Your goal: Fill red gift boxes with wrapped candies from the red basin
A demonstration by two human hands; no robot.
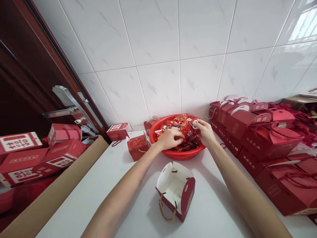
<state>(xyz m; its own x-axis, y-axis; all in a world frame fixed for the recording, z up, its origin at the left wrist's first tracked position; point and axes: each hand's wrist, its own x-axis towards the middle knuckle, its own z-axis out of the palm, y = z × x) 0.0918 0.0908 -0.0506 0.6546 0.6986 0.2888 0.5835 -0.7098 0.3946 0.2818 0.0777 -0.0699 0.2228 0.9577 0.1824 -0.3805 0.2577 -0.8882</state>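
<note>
A red plastic basin [170, 155] stands against the wall, full of red-wrapped candies [182, 127]. My left hand [171, 138] reaches over its near left side, fingers curled down among the candies; what they hold, if anything, is hidden. At the right rim, my right hand [205, 131] pinches a dark red candy packet [194, 125] between thumb and fingers. In front of the basin an open red gift box [189, 198] shows its white inside, with black cord ends poking through the walls and a twine handle hanging at the front. No candies show inside it.
Closed red boxes [262, 132] are stacked along the right. A patterned red box [138, 147] and a small red box [118, 132] stand left of the basin. At far left, a cardboard carton [61, 185] holds more red boxes, beside a door with a metal handle [59, 112].
</note>
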